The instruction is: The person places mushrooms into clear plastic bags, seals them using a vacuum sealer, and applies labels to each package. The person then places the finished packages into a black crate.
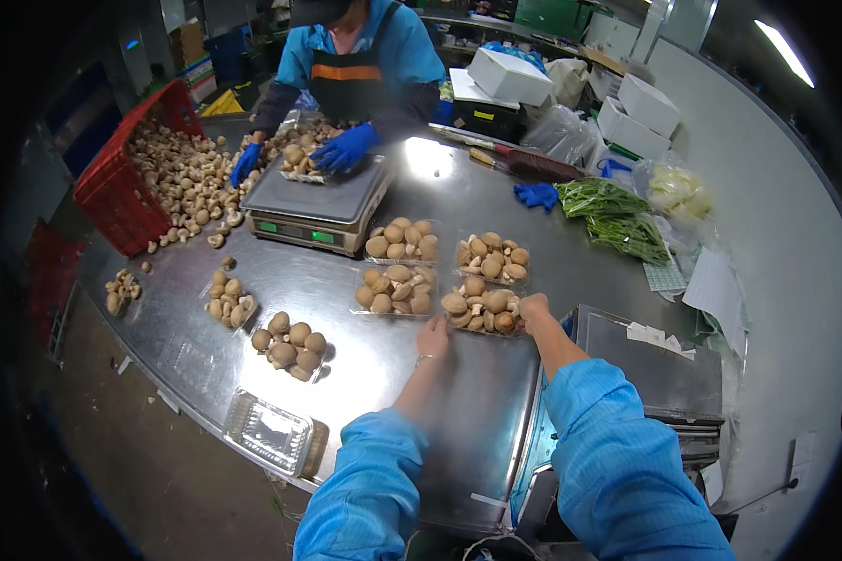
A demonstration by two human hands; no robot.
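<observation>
A clear plastic tray of brown mushrooms sits between my hands on the steel table. My left hand is at its near left corner, fingertips partly hidden. At its right side my right hand grips the rim, the fingers mostly out of sight behind it. Just beyond lies another filled mushroom tray. To the left, two more trays stand one behind the other, a nearer tray and a farther tray.
Across the steel table, a co-worker's blue-gloved hand rests on mushrooms on a weighing scale. A tipped red crate spills loose mushrooms. Empty clear trays are stacked at the left edge. A dark-topped machine stands right; leafy greens lie beyond.
</observation>
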